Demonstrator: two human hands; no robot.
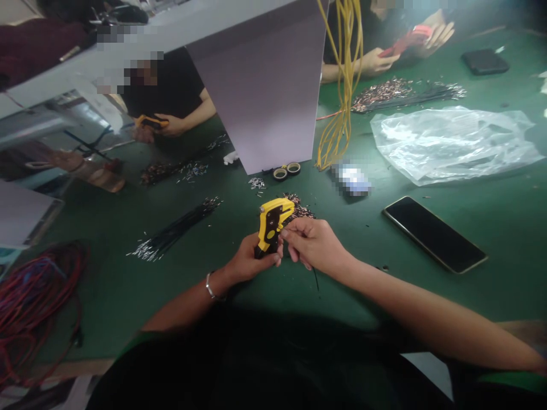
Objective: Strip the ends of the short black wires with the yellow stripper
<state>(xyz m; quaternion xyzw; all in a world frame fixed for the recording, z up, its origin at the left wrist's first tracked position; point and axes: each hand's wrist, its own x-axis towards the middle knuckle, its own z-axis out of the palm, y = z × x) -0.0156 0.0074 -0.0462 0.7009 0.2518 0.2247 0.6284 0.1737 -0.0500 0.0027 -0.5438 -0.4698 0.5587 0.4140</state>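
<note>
My left hand (252, 256) is wrapped round the handles of a yellow and black hand tool (272, 223), which stands tilted with its head up. Close against the tool's right side, my right hand (310, 242) pinches a thin black wire (317, 279); its lower end hangs below the fingers. Behind the tool lies a pile of short wires with copper-coloured ends (301, 209). A bundle of black wires (175, 230) with silvery ends rests on the green table (239, 307) to the left.
Two tape rolls (286, 170) sit by an upright panel (273, 91). Rightward are a phone (435, 233) and a plastic bag (453, 142). Yellow wires (342, 80) hang down at the top. Red cables (38, 302) lie at left. Across the table, two people hold tools.
</note>
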